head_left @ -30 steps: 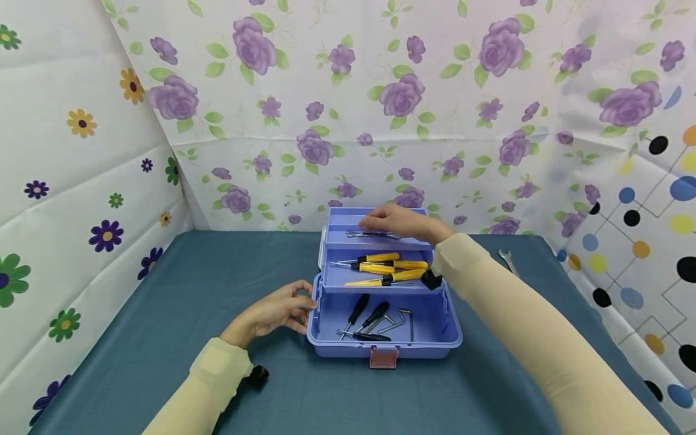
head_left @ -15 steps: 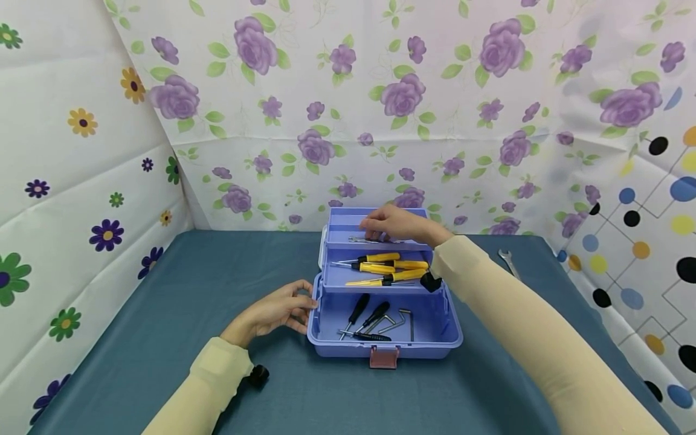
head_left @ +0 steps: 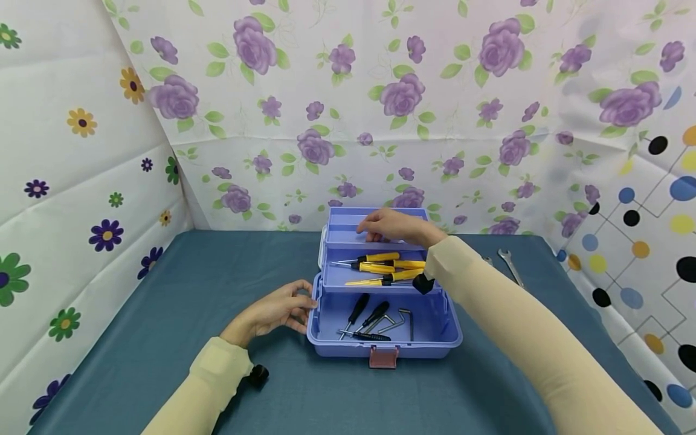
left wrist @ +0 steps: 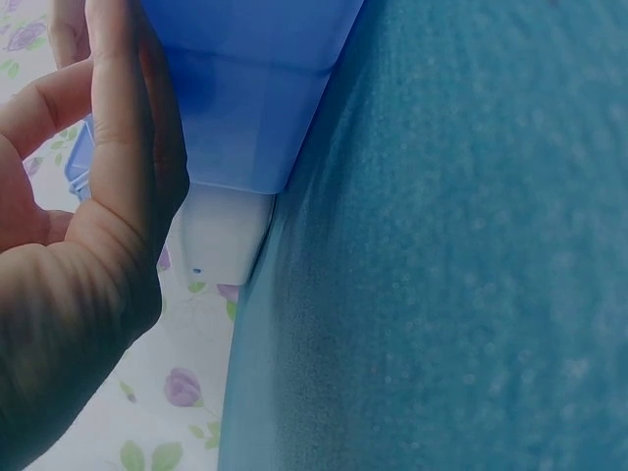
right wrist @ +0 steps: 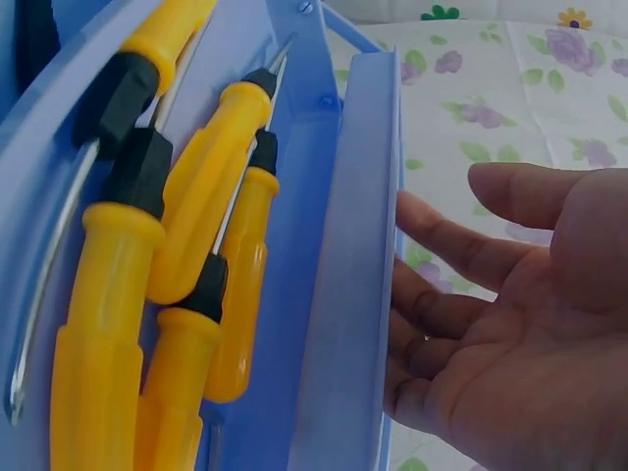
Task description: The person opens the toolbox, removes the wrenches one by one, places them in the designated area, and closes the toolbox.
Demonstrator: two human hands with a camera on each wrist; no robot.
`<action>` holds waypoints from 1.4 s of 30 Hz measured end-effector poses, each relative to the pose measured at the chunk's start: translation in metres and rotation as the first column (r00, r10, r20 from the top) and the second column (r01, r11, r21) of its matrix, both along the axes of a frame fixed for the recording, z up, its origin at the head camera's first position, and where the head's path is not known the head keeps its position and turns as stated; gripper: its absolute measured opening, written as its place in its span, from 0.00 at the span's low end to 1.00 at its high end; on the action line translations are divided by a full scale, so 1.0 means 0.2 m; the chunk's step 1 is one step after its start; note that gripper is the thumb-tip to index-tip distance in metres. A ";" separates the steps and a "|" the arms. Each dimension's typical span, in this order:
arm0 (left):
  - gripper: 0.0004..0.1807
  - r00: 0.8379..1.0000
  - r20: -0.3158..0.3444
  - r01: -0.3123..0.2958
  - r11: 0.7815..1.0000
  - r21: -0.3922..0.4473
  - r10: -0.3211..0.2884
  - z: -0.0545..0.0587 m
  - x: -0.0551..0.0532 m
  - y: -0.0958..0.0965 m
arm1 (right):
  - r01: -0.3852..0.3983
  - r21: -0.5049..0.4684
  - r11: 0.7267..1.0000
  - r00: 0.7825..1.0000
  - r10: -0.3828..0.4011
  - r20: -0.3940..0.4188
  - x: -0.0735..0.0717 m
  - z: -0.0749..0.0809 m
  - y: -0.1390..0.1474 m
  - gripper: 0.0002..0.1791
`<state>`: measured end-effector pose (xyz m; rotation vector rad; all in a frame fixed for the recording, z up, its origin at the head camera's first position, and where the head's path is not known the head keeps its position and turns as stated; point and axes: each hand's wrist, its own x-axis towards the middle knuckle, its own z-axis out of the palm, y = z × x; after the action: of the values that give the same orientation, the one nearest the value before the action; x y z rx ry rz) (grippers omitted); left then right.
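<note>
A periwinkle-blue toolbox (head_left: 386,349) stands with its stepped trays raised. At its left side, my left hand (head_left: 280,308) rests its fingers against the wall and rim; in the left wrist view those fingers lie along the blue side. Over the top tray (head_left: 342,237), my right hand (head_left: 394,225) points downward. The right wrist view has its fingertips behind the tray wall (right wrist: 348,265), thumb apart, with no tool seen in its grasp. Several yellow-handled screwdrivers (head_left: 377,268) fill the middle tray. Black-handled screwdrivers (head_left: 359,308) and hex keys (head_left: 411,325) lie in the bottom.
On the blue-green tablecloth (head_left: 244,260), right of the toolbox, lies an open-end wrench (head_left: 510,266). Another wrench end (head_left: 488,260) shows beside the right sleeve. A pink latch (head_left: 383,357) hangs at the toolbox front. Flowered cloth walls (head_left: 315,109) enclose the table.
A wrench under my right hand sank into the top tray and is now out of sight there. The right hand lowered slightly and its forearm shifted left. The left hand stayed put.
</note>
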<state>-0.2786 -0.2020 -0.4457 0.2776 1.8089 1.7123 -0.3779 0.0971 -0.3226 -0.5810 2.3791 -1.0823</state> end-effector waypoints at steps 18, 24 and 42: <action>0.18 1.000 -0.003 -0.006 1.000 -0.003 0.006 0.00 0.00 0.00 | -0.015 0.042 0.999 1.000 0.015 0.011 -0.01 0.00 -0.01 0.21; 0.18 1.000 -0.004 0.000 1.000 -0.004 0.000 0.00 0.00 0.00 | -0.020 0.057 0.998 1.000 0.020 -0.006 -0.02 0.00 0.00 0.17; 0.19 1.000 -0.012 0.001 1.000 -0.012 -0.001 0.01 0.01 0.01 | -0.022 0.138 0.990 0.999 0.027 -0.032 -0.03 0.01 0.02 0.15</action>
<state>-0.2770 -0.2007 -0.4441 0.2843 1.8260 1.7023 -0.3846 0.1011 -0.3205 -0.5822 2.4460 -0.8954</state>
